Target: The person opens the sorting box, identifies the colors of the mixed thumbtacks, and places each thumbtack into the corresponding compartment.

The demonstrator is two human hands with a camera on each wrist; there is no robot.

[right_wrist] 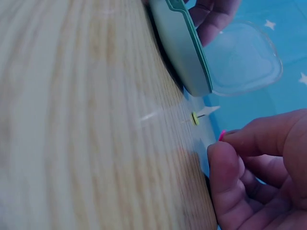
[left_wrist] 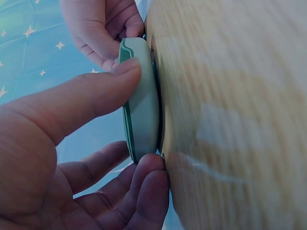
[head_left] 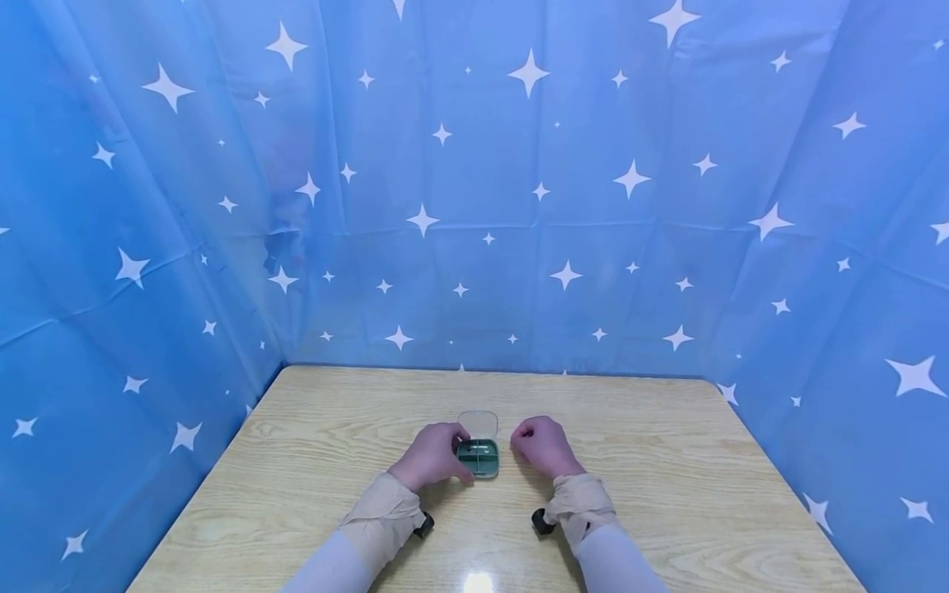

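A small green pill box [head_left: 478, 472] with several compartments sits on the table, its clear lid [head_left: 478, 423] raised at the far side. My left hand [head_left: 433, 455] grips the box from the left, thumb on the near side and fingers around the far side; the left wrist view shows the thumb pressing its pale green wall [left_wrist: 146, 108]. Right of the box, my right hand [head_left: 544, 446] pinches a tiny pink piece [right_wrist: 222, 135] between thumb and forefinger, mostly hidden. A yellow thumbtack [right_wrist: 195, 118] lies between box and right hand, its pin showing. Small specks inside the box are unclear.
The light wooden table [head_left: 652, 494] extends around both hands. A blue star-patterned curtain [head_left: 489, 181] hangs behind it and along both sides. Dark wrist cameras [head_left: 543, 522] are strapped beneath the wrists.
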